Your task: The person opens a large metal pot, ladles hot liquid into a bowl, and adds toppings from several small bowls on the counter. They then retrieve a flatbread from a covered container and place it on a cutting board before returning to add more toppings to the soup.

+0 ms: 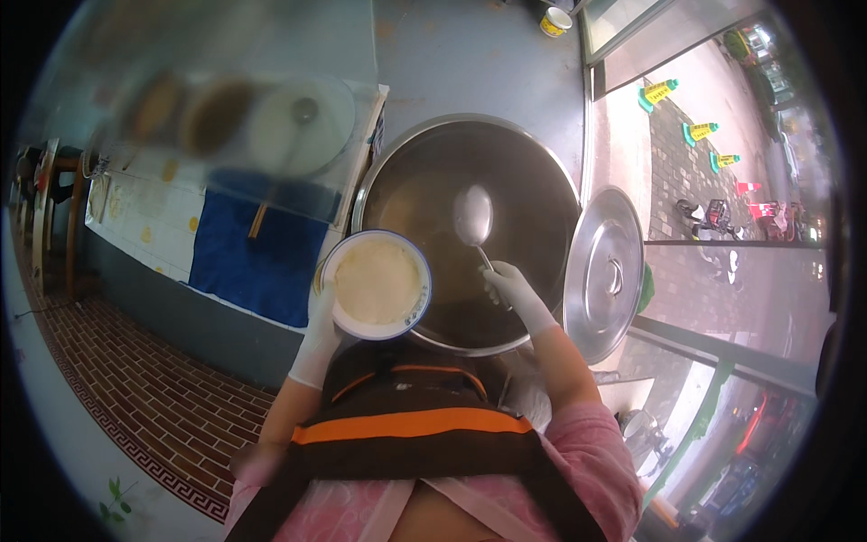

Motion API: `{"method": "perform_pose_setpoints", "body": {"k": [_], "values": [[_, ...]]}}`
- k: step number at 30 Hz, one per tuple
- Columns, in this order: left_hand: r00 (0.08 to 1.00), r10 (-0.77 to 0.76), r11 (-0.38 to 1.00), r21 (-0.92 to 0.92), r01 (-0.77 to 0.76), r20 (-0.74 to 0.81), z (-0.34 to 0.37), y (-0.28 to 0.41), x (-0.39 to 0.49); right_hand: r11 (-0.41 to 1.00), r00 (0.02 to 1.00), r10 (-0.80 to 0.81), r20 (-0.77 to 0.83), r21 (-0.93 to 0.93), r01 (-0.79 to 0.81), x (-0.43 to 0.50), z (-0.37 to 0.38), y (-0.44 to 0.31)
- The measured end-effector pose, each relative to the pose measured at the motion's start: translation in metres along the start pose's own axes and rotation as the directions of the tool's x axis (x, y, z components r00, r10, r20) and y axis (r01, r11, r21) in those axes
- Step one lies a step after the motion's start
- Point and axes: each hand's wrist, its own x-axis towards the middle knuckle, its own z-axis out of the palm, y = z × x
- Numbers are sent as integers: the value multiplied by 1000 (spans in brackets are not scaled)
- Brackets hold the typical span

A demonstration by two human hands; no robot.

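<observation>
My left hand [326, 313], in a white glove, grips the left side of a white bowl [379, 284] with a blue rim. Pale, cream-coloured contents fill the bowl, which is beside and partly over the near left rim of a large round metal pot [467, 351]. In my gloved right hand [506, 290] is the handle of a metal ladle [473, 215]. The ladle's shiny round head is above the middle of the pot, where brownish liquid [420, 203] shows. A round metal lid [603, 278] stands tilted against the pot's right side.
Left of the pot, a blue cloth [261, 264] with wooden chopsticks [257, 221] lies on a counter behind a blurred transparent panel. A small yellow-and-white tub [555, 22] sits at the back. Glass panes and a window frame [588, 135] border the right side.
</observation>
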Motion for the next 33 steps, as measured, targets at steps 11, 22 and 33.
{"method": "perform_pose_setpoints", "body": {"k": [11, 22, 33], "values": [[989, -63, 996, -68, 54, -135, -29, -20, -22, 386, 913, 41, -405, -837, -388, 183, -11, 225], [988, -57, 994, -96, 43, -147, -11, -15, -17, 912, 851, -361, -381, -334, 238, 180, 63, 91], [994, 18, 992, -123, -32, -110, 9, -8, 0, 651, 953, -282, -108, -751, 107, -29, 8, -156]]}}
